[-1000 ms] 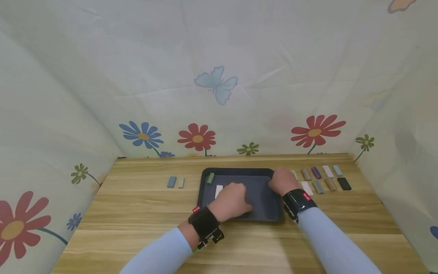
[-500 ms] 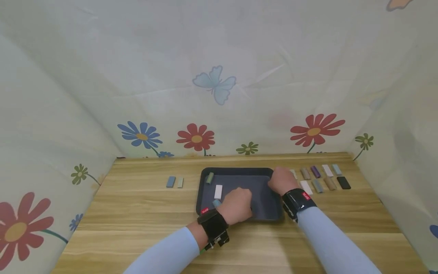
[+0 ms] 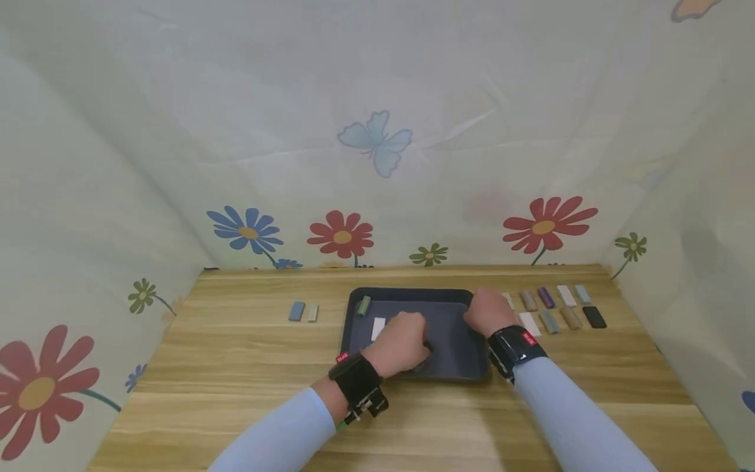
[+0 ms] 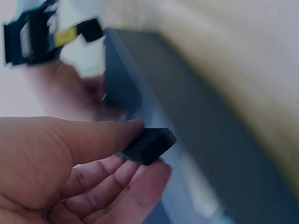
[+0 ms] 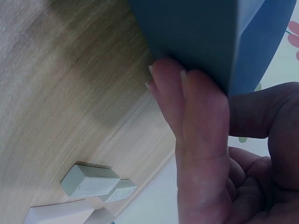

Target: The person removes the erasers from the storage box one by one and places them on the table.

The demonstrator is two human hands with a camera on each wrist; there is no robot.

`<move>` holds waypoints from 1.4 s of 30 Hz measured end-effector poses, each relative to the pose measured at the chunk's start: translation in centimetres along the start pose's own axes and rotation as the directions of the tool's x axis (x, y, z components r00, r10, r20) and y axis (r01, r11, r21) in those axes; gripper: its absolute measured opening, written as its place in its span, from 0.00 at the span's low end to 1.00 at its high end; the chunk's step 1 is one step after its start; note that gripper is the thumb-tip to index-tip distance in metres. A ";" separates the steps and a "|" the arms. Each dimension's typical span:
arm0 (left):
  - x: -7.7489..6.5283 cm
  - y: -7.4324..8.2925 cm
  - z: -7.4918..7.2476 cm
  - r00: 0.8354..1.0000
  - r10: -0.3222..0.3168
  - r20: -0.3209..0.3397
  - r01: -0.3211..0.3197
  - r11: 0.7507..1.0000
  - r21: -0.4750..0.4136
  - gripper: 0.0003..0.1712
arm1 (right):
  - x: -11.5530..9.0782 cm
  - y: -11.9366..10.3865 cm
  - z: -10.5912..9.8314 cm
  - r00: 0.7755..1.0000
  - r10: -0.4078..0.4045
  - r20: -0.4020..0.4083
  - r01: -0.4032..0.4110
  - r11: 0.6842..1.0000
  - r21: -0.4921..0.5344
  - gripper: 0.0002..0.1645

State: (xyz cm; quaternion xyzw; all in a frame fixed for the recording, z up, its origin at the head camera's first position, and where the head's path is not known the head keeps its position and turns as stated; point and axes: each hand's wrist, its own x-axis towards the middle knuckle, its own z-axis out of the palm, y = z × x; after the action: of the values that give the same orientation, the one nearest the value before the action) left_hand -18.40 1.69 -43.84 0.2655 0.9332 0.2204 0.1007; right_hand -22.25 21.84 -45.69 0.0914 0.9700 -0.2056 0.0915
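Observation:
In the left wrist view, my left hand [image 3: 396,345] pinches a small black block [image 4: 148,145] between thumb and fingertips. This hand is over the near part of a dark grey tray [image 3: 451,344]; the head view mostly hides the block behind it. My right hand [image 3: 488,311] grips the tray's right wall, fingers on the outside and thumb at the other side in the right wrist view. Inside the tray lie a green block [image 3: 364,305] near the far left corner and a white block [image 3: 378,328] just left of my left hand.
Right of the tray, several blocks lie in two rows, including a purple block [image 3: 546,297], a brown block [image 3: 570,318] and a black block [image 3: 594,317]. Left of it lie a blue block [image 3: 297,311] and a pale green block [image 3: 313,313]. A flowered cloth [image 3: 283,164] stands behind the table.
My left hand shifted right and nearer half a second ago, uncovering a light blue block in the tray, then moved back left and away, mostly covering it. My right hand stays on the tray.

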 end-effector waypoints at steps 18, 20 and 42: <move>-2.7 -15.9 -11.0 0.830 -0.410 -0.378 0.327 0.907 -0.266 0.12 | -0.4 0.2 -0.1 0.998 -0.040 -0.044 0.040 0.999 0.001 0.06; -3.6 -17.9 -11.4 0.810 -0.449 -0.377 0.368 0.890 -0.270 0.13 | -0.5 0.2 -0.2 0.998 -0.040 -0.044 0.040 0.999 0.000 0.06; -6.1 -25.4 -8.7 0.747 -0.555 -0.365 0.498 0.832 -0.247 0.13 | 0.2 0.2 0.5 0.999 -0.036 -0.036 0.035 0.999 -0.027 0.07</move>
State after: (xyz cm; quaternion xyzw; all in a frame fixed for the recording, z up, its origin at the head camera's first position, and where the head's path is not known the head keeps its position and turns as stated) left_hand -27.39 -24.06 -47.57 -0.0705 0.9520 0.2967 -0.0278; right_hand -22.31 21.84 -46.28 0.0769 0.9756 -0.1927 0.0713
